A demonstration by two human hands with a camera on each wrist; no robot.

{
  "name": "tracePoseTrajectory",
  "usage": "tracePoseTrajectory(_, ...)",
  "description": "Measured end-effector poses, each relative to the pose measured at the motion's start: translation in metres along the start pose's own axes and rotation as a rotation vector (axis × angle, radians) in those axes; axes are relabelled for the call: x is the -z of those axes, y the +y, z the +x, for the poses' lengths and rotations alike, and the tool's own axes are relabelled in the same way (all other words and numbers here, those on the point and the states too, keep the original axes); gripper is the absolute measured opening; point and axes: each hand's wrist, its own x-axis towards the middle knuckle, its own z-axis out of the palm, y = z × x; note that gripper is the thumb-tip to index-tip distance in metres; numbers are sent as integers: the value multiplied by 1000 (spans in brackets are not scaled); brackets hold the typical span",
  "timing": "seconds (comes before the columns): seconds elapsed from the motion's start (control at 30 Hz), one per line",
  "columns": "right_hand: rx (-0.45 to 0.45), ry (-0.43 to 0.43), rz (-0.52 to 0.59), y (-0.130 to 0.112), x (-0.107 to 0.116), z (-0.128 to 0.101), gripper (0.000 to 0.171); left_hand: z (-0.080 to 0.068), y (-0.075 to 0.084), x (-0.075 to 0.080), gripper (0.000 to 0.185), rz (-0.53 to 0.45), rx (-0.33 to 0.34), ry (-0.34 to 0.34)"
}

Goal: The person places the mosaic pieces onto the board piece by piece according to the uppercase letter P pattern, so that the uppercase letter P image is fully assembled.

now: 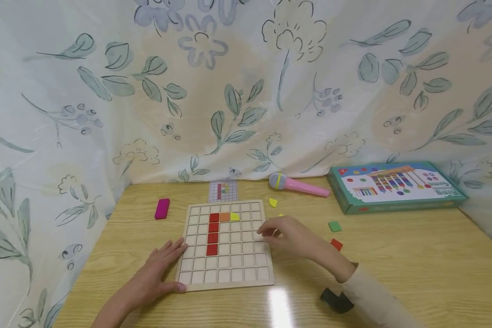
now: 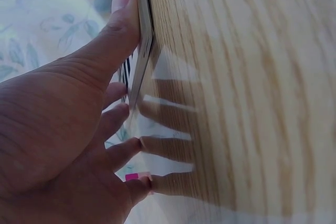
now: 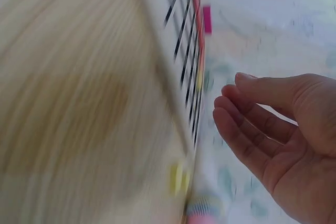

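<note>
Left hand (image 1: pixel 159 269), spread, touches the grid board (image 1: pixel 224 249) on the desk (image 1: pixel 402 255); right hand (image 1: pixel 289 234), loosely bent, empty, hovers at its right edge. Behind the board: microphone (image 1: pixel 301 186); left: magenta block (image 1: pixel 161 209); right: red tile (image 1: pixel 337 244), partly arm-hidden.

Wooden table (image 1: pixel 434 255) bearing grid board (image 1: pixel 231 263), pattern card (image 1: pixel 223 191), microphone (image 1: pixel 301 186), green box (image 1: pixel 397 187)

It looked like a play place, but whether in a home or a school could not be told. A white cloth with painted flowers and green leaves (image 1: pixel 229 91) hung behind a pale brown wooden table (image 1: pixel 434 255). On the table lay a pink toy microphone (image 1: pixel 305 187), a flat green toy box (image 1: pixel 397 184) and a square wooden board with little squares (image 1: pixel 224 250)
</note>
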Motion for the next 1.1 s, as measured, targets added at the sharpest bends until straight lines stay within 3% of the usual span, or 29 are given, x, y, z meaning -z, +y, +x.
tracePoseTrajectory(0.3,-147,117,-69,52,41,-77,19,-1,0,0,93,2,-4,4)
tracePoseTrajectory(0.5,-234,187,-87,74,51,-113,24,-2,-1,0,93,8,-10,11)
tracePoseTrajectory(0.83,-209,201,-89,80,43,-118,28,-1,-2,-2,93,5,-22,18)
tracePoseTrajectory(1.1,-166,79,-62,67,46,-105,31,1,-2,-2,94,-2,-8,0)
